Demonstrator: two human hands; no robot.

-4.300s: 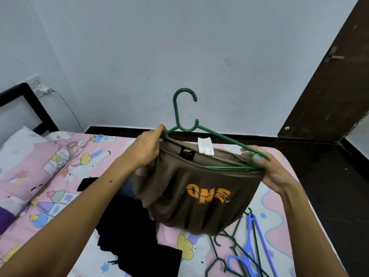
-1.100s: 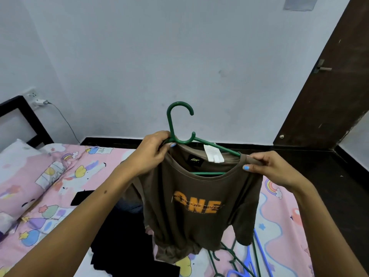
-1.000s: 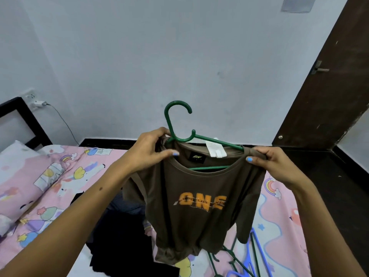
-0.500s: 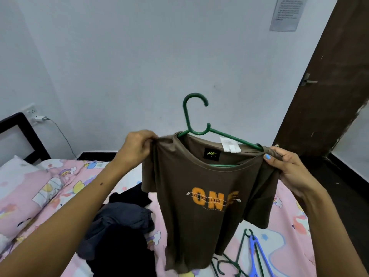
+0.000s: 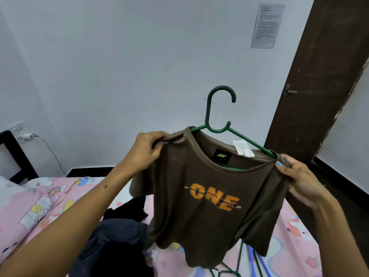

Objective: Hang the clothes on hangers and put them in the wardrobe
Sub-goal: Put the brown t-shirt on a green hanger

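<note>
The left hand pinches one shoulder of the brown T-shirt, and the right hand grips the other. The shirt hangs on a green hanger above the bed, where dark clothes lie.

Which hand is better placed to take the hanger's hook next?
Left, I think. The left hand grips the shirt shoulder closer to the green hanger hook; the right hand pinches the far shoulder end.
</note>
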